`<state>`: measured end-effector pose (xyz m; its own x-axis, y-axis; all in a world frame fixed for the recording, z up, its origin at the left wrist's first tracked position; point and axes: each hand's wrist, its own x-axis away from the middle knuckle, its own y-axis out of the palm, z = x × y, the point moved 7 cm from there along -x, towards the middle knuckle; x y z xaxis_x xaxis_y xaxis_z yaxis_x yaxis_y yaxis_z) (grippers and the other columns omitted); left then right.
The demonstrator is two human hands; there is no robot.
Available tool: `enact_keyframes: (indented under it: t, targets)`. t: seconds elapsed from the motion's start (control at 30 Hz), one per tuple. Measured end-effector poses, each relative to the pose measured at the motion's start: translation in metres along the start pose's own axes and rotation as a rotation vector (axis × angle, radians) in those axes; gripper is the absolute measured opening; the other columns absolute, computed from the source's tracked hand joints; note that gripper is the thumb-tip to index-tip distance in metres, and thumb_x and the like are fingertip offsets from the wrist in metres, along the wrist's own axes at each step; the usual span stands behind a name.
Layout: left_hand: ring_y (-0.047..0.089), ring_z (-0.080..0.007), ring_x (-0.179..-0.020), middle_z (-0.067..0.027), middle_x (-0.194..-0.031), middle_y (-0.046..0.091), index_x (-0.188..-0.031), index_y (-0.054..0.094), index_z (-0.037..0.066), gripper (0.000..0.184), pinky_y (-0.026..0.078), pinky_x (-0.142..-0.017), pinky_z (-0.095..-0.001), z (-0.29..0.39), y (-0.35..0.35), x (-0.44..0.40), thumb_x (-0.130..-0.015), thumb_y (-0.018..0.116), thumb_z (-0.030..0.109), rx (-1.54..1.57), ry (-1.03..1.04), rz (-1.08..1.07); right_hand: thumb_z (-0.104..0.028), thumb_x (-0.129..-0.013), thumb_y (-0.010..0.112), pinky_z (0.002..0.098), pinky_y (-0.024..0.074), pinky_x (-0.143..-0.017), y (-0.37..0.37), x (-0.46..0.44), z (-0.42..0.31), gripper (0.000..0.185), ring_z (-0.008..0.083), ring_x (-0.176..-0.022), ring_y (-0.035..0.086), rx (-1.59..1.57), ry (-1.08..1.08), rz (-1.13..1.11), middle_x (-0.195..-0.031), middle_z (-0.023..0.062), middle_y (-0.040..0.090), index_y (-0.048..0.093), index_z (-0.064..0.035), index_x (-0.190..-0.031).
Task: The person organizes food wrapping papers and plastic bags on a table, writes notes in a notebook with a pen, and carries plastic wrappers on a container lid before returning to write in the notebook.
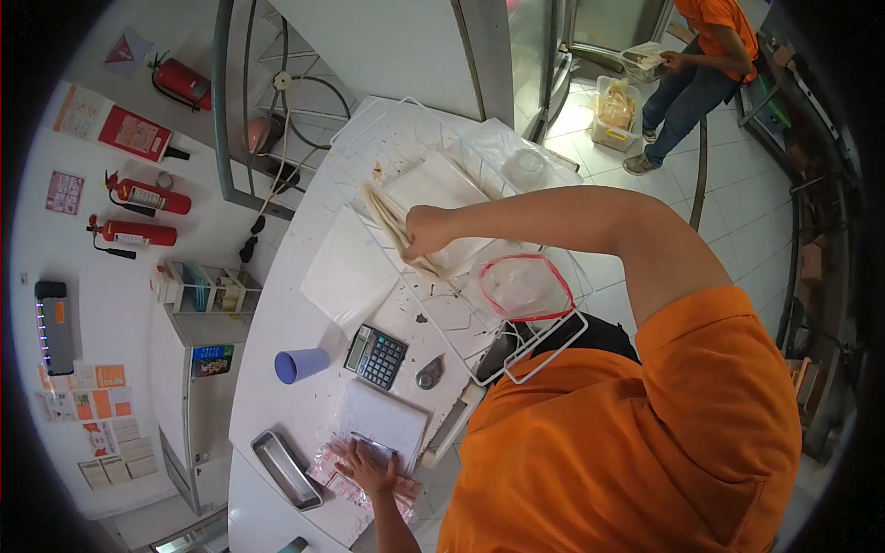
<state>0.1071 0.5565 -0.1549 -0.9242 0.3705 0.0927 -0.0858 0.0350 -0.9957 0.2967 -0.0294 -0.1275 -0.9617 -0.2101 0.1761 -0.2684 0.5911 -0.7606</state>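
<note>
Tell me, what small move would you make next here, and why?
I'd probably ease the folded cream bundle slightly upward with the right hand. That hand already grips its edge inside the wire basket, while the left hand rests away by the notepad, not steadying the basket, so a gentle lift seems wiser than a tug.

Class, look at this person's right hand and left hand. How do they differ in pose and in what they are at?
The right hand is closed around folded beige material, while the left hand has spread fingers over pink-printed papers. The right hand's arm shows up to its orange sleeve; the left hand's arm is cut off by the picture's bottom edge. Both are bare.
</note>
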Motion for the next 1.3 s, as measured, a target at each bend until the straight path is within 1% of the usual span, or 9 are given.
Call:
enact_keyframes:
  t: [0.43,0.73,0.83,0.87,0.93,1.03,1.1,1.2,1.3]
  targets:
    - [0.033,-0.0422,-0.157,-0.0204,-0.163,0.043,-0.147,0.052,0.003,0.09,0.003,-0.127,-0.0721,-0.018,0.006,0.001,-0.084,0.073,0.062,0.109,0.011,-0.122,-0.038,-0.084,0.077,0.0442,0.0599,-0.086,0.005,-0.001,0.015,0.043,0.038,-0.093,0.077,0.034,0.136,0.017,-0.092,0.0248,0.078,0.081,0.0023,-0.097]
    - [0.034,-0.0509,-0.151,-0.0268,-0.164,0.038,-0.146,0.051,0.0,0.068,0.03,-0.118,-0.0689,-0.001,-0.037,0.02,-0.102,0.069,0.048,-0.133,-0.197,0.585,-0.024,-0.077,0.086,0.0472,0.0606,-0.094,0.0,0.029,-0.01,0.051,0.0423,-0.12,0.07,0.115,0.442,0.081,-0.139,0.0204,0.063,0.077,-0.0007,-0.122]
    - [0.043,-0.0473,-0.145,-0.0252,-0.157,0.048,-0.144,0.053,-0.002,0.056,0.035,-0.118,-0.0621,0.034,-0.047,-0.018,-0.102,0.073,0.03,0.251,-0.136,0.708,-0.026,-0.078,0.086,0.0484,0.061,-0.092,0.001,0.026,-0.012,0.05,0.0437,-0.114,0.071,0.099,0.482,0.071,-0.141,0.0215,0.061,0.077,0.0007,-0.119]
    - [0.058,-0.0427,-0.132,-0.0233,-0.138,0.063,-0.133,0.061,-0.004,0.039,0.044,-0.112,-0.054,0.065,-0.067,-0.045,-0.1,0.074,0.013,0.34,-0.277,0.615,-0.026,-0.079,0.086,0.0487,0.0611,-0.091,0.006,0.019,-0.008,0.049,0.0435,-0.112,0.072,0.075,0.46,0.091,-0.137,0.0216,0.064,0.077,0.001,-0.119]
    - [0.069,-0.0351,-0.1,-0.0185,-0.103,0.071,-0.106,0.069,-0.006,0.016,0.055,-0.095,-0.0453,0.158,-0.129,-0.105,-0.095,0.074,0.005,0.597,0.096,0.707,-0.027,-0.08,0.085,0.0493,0.0613,-0.089,0.009,0.0,0.006,0.047,0.0429,-0.108,0.072,0.029,0.415,0.132,-0.129,0.0217,0.068,0.078,0.0015,-0.117]
    - [0.071,-0.0267,-0.08,-0.0179,-0.096,0.07,-0.112,0.067,-0.007,0.016,0.057,-0.07,-0.0376,0.278,-0.2,-0.185,-0.099,0.069,0.002,0.76,0.315,0.486,-0.028,-0.081,0.084,0.0487,0.0615,-0.087,-0.015,-0.003,0.02,0.047,0.0392,-0.104,0.073,0.014,0.358,0.105,-0.11,0.0195,0.074,0.077,0.0024,-0.116]
    - [0.076,-0.0274,-0.086,-0.0195,-0.101,0.073,-0.124,0.063,-0.005,0.027,0.06,-0.07,-0.0383,0.332,-0.198,-0.23,-0.098,0.068,0.002,1.164,0.021,-0.114,-0.024,-0.079,0.084,0.0489,0.0595,-0.087,-0.025,-0.004,0.026,0.043,0.0403,-0.1,0.072,0.093,0.187,0.114,-0.109,0.0204,0.074,0.074,0.0007,-0.113]
    - [0.075,-0.0328,-0.068,-0.0268,-0.12,0.072,-0.137,0.058,-0.002,0.047,0.061,-0.064,-0.0408,0.375,-0.196,-0.262,-0.093,0.074,0.003,0.924,0.07,-0.309,-0.02,-0.079,0.084,0.0498,0.0578,-0.085,-0.037,0.011,0.019,0.042,0.0413,-0.097,0.072,-0.012,-0.01,0.197,-0.107,0.0204,0.074,0.069,-0.007,-0.117]
    - [0.074,-0.0367,-0.084,-0.025,-0.12,0.069,-0.133,0.058,0.0,0.053,0.06,-0.077,-0.0442,0.371,-0.185,-0.284,-0.086,0.081,0.007,0.501,0.242,-0.096,-0.022,-0.082,0.08,0.0483,0.0583,-0.085,-0.033,0.015,0.012,0.045,0.0382,-0.099,0.073,-0.047,-0.041,0.243,-0.108,0.0156,0.076,0.068,-0.0161,-0.126]
